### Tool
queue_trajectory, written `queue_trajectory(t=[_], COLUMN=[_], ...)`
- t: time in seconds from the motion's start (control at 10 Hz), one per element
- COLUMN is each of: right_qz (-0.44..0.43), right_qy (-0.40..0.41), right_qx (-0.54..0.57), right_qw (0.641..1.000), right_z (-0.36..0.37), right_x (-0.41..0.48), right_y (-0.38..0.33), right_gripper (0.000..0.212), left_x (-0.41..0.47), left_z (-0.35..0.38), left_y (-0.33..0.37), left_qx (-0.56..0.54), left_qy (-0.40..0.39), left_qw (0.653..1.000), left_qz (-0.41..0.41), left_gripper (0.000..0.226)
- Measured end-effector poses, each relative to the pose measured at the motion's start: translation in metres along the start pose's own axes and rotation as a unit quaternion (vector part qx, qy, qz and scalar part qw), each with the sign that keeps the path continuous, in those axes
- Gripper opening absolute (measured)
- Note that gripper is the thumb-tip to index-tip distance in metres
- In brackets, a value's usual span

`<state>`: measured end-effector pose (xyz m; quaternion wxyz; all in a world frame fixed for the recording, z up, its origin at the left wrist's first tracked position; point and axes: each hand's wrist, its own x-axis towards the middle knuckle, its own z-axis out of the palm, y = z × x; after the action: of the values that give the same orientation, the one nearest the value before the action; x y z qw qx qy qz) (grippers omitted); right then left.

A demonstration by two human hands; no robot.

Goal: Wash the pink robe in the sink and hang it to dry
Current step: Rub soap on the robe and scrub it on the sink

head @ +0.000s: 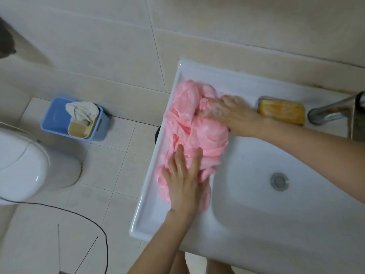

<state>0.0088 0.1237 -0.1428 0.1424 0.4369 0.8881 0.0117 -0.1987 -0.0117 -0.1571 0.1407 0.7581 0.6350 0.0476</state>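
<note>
step: scrub phase of the wash, judging by suds on the cloth; rinse, wring and hanging not yet done
robe: pink robe (194, 133) bunched in a wet heap on the flat left ledge of the sink (246, 230), beside the bowl, one edge spilling toward it
left grip: left hand (182, 177) flat, fingers spread, palm pressing the near end of the heap; pinning, not gripping
right grip: right hand (233, 115) laid on the far end, fingers (209, 111) partly curled into a fold with foam around them; loose hold on fabric, not a full fist
next move: my read, work the soaped fold against the ledge while the left hand anchors, then shift the heap into the bowl under the tap (333, 111) for rinsing; needs both hands gathering the whole bundle, since wet cloth will sag and drag
risk: heap sits close to the ledge's outer edge, a hard push could slide it off toward the floor
soap: yellow-orange bar (281, 111), block-shaped, glossy wet surface, on the back rim just beside the right wrist
fabric: thin, soft, creased, clings when wet, slightly shiny
sink body: white glazed ceramic, smooth, raised lip round the ledge, metal drain (279, 181) in the bowl, no standing water seen
surroundings: pale tile floor, white toilet (29, 165), blue bin (57, 117) with a rag in it, well apart from the sink
</note>
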Motion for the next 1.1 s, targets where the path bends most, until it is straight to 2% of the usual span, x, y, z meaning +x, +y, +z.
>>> queue_trajectory(t=[0.1, 0.2, 0.3, 0.4, 0.5, 0.6, 0.7, 0.8, 0.9, 1.0, 1.1], right_qz=[0.022, 0.044, 0.139, 0.235, 0.375, 0.397, 0.406, 0.394, 0.332, 0.352, 0.395], right_qy=[-0.039, -0.076, -0.115, -0.043, 0.134, 0.137, 0.116, 0.185, 0.318, 0.3, 0.24], right_qx=[0.129, 0.267, 0.434, 0.596, 0.628, 0.482, 0.425, 0.435, 0.371, 0.335, 0.338], right_qw=[0.991, 0.96, 0.883, 0.766, 0.669, 0.769, 0.801, 0.788, 0.807, 0.821, 0.82], right_z=[0.007, -0.006, -0.047, -0.054, -0.049, -0.031, -0.024, -0.039, -0.044, -0.011, -0.009], right_x=[0.023, 0.032, 0.039, 0.049, 0.053, 0.057, 0.071, 0.053, 0.003, 0.015, 0.068], right_y=[0.019, 0.036, 0.047, 0.046, 0.006, -0.059, -0.072, -0.086, -0.153, -0.15, -0.078], right_gripper=[0.064, 0.052, 0.03, 0.026, 0.051, 0.082, 0.056, 0.031, 0.027, 0.037, 0.061], left_x=[0.007, 0.004, -0.003, -0.006, -0.006, 0.0, 0.001, 0.006, 0.012, 0.013, 0.009], left_z=[-0.014, -0.035, -0.048, -0.045, -0.03, -0.011, 0.001, -0.001, -0.003, 0.0, 0.002], left_y=[-0.018, -0.039, -0.046, -0.038, -0.026, -0.022, -0.027, -0.026, -0.028, -0.036, -0.044], left_qx=[-0.114, -0.325, -0.432, -0.299, -0.075, -0.041, -0.005, -0.022, -0.065, -0.087, -0.03], left_qy=[0.042, 0.015, -0.009, 0.016, 0.08, 0.083, 0.013, 0.004, 0.047, 0.038, 0.049], left_qw=[0.992, 0.945, 0.897, 0.945, 0.993, 0.994, 0.997, 0.998, 0.995, 0.993, 0.991], left_qz=[0.025, 0.02, -0.093, -0.129, -0.053, 0.057, 0.082, 0.059, 0.064, 0.075, 0.117], left_gripper=[0.046, 0.042, 0.03, 0.029, 0.078, 0.094, 0.077, 0.056, 0.033, 0.037, 0.052])
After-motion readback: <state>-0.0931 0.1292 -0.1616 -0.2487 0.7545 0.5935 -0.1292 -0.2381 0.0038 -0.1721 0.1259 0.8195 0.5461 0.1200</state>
